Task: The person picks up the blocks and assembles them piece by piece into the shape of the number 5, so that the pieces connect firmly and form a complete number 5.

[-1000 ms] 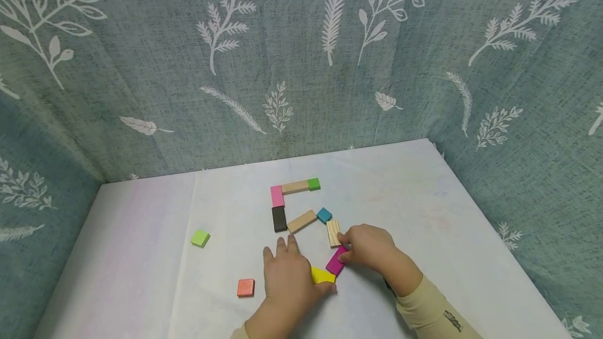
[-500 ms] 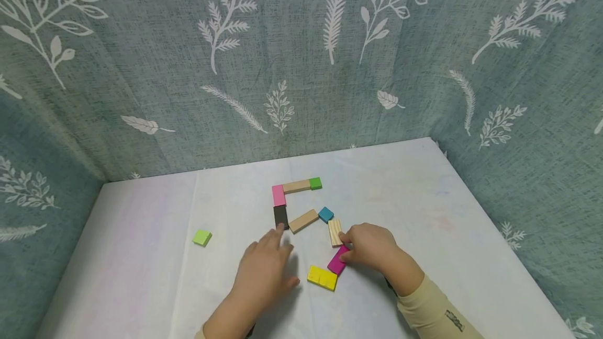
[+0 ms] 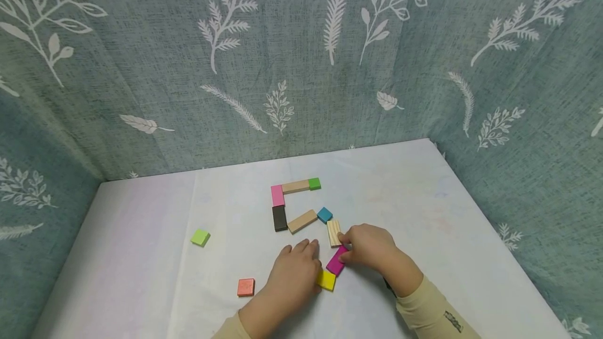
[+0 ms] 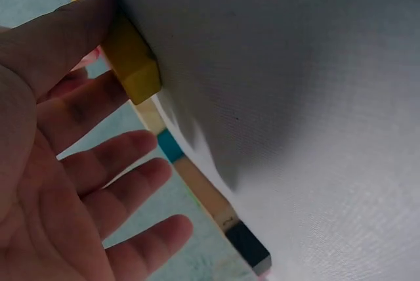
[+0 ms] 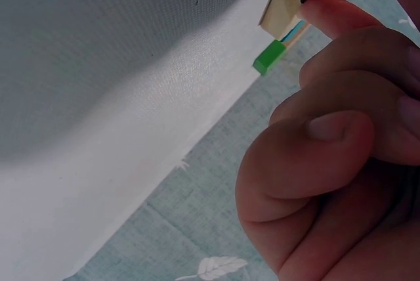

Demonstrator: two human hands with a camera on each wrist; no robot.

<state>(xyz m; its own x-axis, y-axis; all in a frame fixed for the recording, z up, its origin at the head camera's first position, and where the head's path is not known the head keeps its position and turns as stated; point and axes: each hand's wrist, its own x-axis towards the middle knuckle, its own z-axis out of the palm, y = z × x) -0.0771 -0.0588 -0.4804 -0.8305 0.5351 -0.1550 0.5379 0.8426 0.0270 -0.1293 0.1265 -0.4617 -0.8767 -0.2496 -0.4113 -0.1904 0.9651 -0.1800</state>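
In the head view my left hand [image 3: 294,268] pinches the yellow block [image 3: 326,280] between thumb and index finger. The left wrist view shows the thumb [image 4: 98,8] pressed against this block's side, with the other fingers spread. My right hand [image 3: 369,247] touches the magenta block [image 3: 336,260] with its thumb, while its index fingertip [image 5: 321,10] rests against the striped wooden block [image 3: 333,233]. Its remaining fingers are curled. The yellow block's right end meets the magenta block's lower end; the left hand hides its left part.
The line continues with a blue square [image 3: 324,215], a plain wooden block [image 3: 302,221], a black block [image 3: 279,218], a pink block [image 3: 278,195], another wooden block [image 3: 296,187] and a green square [image 3: 314,184]. A lime square [image 3: 200,237] and an orange-red square [image 3: 246,287] lie apart on the left.
My left hand left the yellow block, moved left over the orange-red square, then came back to grip the yellow block. The right hand stayed in place.
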